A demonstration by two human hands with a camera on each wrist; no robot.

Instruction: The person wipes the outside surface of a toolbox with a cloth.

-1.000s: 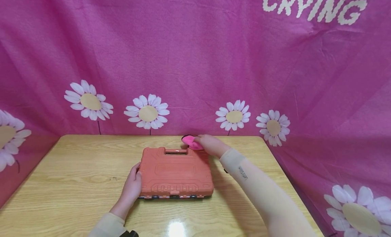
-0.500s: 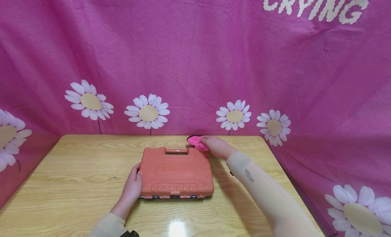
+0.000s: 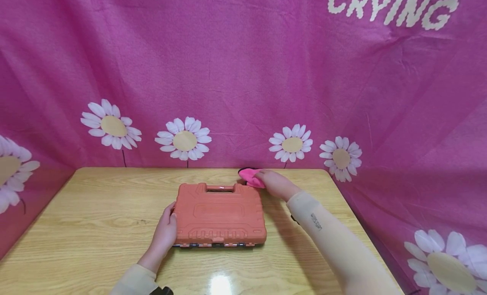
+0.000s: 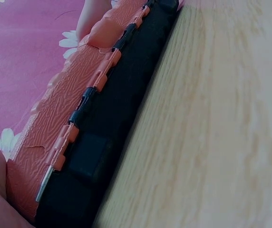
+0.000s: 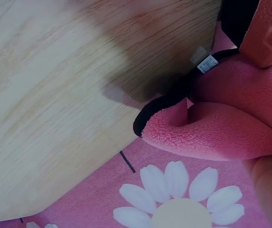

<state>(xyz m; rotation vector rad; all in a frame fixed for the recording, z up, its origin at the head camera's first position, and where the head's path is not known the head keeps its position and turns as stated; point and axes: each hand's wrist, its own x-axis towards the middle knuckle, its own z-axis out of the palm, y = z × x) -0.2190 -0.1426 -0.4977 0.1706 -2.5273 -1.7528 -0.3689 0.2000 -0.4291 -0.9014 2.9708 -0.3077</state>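
Observation:
An orange plastic carrying case [image 3: 220, 214] lies flat on the table, handle toward the back. My left hand [image 3: 166, 227] grips its left side, thumb on the lid's edge. The left wrist view shows the black lower half [image 4: 107, 123] of the case below the orange lid, with hinges between them. At the far right corner, my right hand [image 3: 279, 186] holds a bunched pink fleece cloth [image 3: 251, 178] against the case. Up close in the right wrist view, the cloth has a black border and a small white label [image 5: 207, 63]. Some right fingertips are hidden.
The wooden table [image 3: 106, 210] extends to both sides of the case. A magenta curtain [image 3: 236, 75] with printed daisies hangs right behind its back edge and along both sides.
My right hand has slid to the right along the case's back edge, taking the pink cloth with it. The left hand and the case have stayed in place.

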